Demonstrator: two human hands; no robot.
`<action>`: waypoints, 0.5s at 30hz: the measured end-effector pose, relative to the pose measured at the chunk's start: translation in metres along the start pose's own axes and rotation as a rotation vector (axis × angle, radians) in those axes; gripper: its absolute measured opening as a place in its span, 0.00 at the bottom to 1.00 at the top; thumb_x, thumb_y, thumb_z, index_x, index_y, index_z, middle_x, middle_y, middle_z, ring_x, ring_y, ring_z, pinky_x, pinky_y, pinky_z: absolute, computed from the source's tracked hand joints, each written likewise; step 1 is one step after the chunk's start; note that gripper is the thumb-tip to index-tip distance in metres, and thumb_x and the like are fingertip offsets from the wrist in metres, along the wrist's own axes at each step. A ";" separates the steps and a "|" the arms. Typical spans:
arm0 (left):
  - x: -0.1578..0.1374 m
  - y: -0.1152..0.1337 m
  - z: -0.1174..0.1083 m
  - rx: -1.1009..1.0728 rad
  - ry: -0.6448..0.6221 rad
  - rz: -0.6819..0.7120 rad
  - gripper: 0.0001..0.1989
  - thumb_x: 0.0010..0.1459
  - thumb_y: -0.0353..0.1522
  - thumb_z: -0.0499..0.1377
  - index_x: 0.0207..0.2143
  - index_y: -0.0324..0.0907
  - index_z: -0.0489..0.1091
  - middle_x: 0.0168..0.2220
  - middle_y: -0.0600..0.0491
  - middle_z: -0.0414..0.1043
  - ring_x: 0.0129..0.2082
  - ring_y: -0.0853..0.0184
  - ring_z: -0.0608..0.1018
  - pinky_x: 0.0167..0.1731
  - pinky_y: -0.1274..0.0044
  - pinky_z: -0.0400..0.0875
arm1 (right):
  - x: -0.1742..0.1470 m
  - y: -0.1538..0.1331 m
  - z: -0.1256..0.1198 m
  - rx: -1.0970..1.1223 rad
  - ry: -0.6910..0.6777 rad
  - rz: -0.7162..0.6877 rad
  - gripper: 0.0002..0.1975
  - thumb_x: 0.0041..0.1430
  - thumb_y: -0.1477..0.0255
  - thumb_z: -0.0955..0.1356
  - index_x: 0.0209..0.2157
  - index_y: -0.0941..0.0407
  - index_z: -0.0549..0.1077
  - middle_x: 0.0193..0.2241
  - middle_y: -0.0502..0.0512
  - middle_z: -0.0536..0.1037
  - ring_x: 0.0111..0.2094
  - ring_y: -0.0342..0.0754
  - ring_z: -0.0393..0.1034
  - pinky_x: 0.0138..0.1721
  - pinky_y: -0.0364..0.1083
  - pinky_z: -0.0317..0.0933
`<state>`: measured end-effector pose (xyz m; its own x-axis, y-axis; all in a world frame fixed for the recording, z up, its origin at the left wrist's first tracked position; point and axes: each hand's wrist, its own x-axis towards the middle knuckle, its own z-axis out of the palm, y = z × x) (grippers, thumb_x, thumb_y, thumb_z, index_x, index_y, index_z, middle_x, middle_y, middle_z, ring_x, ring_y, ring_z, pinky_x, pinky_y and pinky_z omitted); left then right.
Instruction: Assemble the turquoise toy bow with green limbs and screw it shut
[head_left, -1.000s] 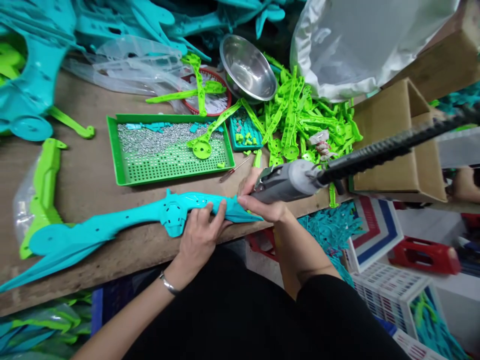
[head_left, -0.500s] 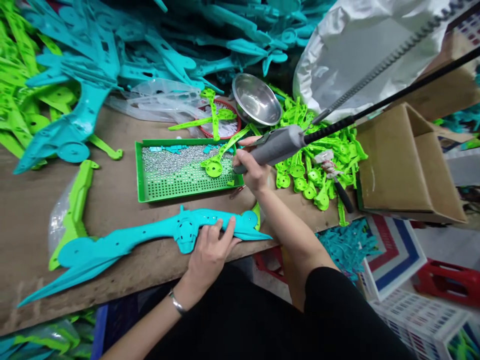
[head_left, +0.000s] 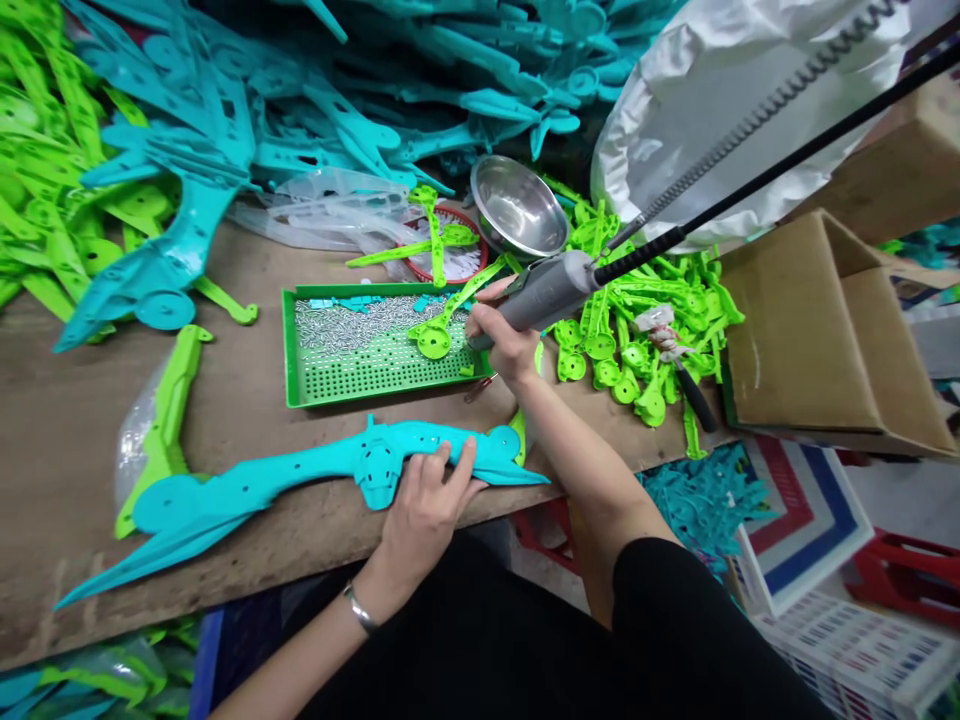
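Note:
A turquoise plastic toy bow (head_left: 300, 468) lies along the table's front edge, with a green plastic part (head_left: 169, 415) and clear plastic showing at its left end. My left hand (head_left: 431, 490) rests on the bow's right half, fingers bent over it and pressing it down. Above the bow's right side, my right hand (head_left: 506, 335) is wrapped round a grey electric screwdriver (head_left: 547, 292), which hangs from a black cable and a coiled spring. The screwdriver's tip is hidden behind my hand. Behind the bow stands a green perforated tray (head_left: 360, 380) holding many small screws (head_left: 337, 325).
Piles of turquoise parts (head_left: 480, 70) and green parts (head_left: 45, 170) cover the back and left. A steel bowl (head_left: 517, 205), a red basket (head_left: 480, 262), and a heap of green levers (head_left: 637, 330) lie behind my right hand. A cardboard box (head_left: 799, 330) stands at right.
The view has shifted slightly, moving the table rightward in the picture. The screwdriver's rear end has come a little left. My left hand stays on the bow.

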<state>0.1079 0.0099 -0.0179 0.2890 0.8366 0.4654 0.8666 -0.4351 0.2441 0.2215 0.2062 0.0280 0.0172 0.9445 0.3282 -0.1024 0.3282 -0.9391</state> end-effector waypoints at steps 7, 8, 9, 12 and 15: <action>0.002 -0.002 0.002 -0.006 0.038 0.014 0.25 0.60 0.39 0.64 0.57 0.38 0.72 0.45 0.39 0.71 0.39 0.58 0.73 0.43 0.69 0.71 | 0.002 -0.008 0.001 -0.030 -0.001 -0.034 0.18 0.49 0.55 0.75 0.34 0.52 0.71 0.15 0.41 0.68 0.17 0.41 0.63 0.23 0.45 0.61; 0.002 -0.002 0.002 -0.009 0.046 0.018 0.25 0.60 0.39 0.64 0.56 0.37 0.72 0.45 0.38 0.71 0.39 0.58 0.73 0.43 0.69 0.71 | 0.000 -0.014 0.000 -0.028 0.014 -0.039 0.18 0.50 0.56 0.74 0.34 0.52 0.71 0.15 0.41 0.68 0.17 0.41 0.63 0.23 0.45 0.61; 0.003 -0.002 0.002 -0.008 0.054 0.022 0.25 0.60 0.40 0.63 0.56 0.37 0.72 0.45 0.38 0.71 0.40 0.57 0.73 0.43 0.69 0.70 | -0.003 -0.022 -0.002 -0.024 0.025 -0.045 0.17 0.51 0.56 0.74 0.35 0.51 0.71 0.16 0.40 0.67 0.18 0.41 0.64 0.24 0.45 0.61; 0.003 -0.001 0.000 0.017 0.066 0.025 0.24 0.60 0.41 0.63 0.55 0.37 0.72 0.44 0.38 0.72 0.38 0.57 0.73 0.40 0.68 0.70 | -0.024 -0.053 -0.015 0.019 -0.007 -0.064 0.13 0.53 0.59 0.73 0.36 0.50 0.70 0.16 0.40 0.66 0.18 0.41 0.64 0.24 0.45 0.62; 0.004 0.008 -0.001 0.062 0.021 -0.010 0.27 0.61 0.45 0.62 0.56 0.37 0.71 0.48 0.35 0.72 0.41 0.54 0.74 0.40 0.66 0.68 | -0.059 -0.085 -0.036 0.090 -0.114 -0.043 0.10 0.55 0.65 0.73 0.38 0.50 0.72 0.16 0.40 0.66 0.17 0.41 0.63 0.21 0.44 0.61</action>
<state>0.1152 0.0093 -0.0131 0.2725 0.8335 0.4807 0.8932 -0.4049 0.1957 0.2649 0.1236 0.0846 -0.0895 0.9199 0.3818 -0.1924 0.3602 -0.9128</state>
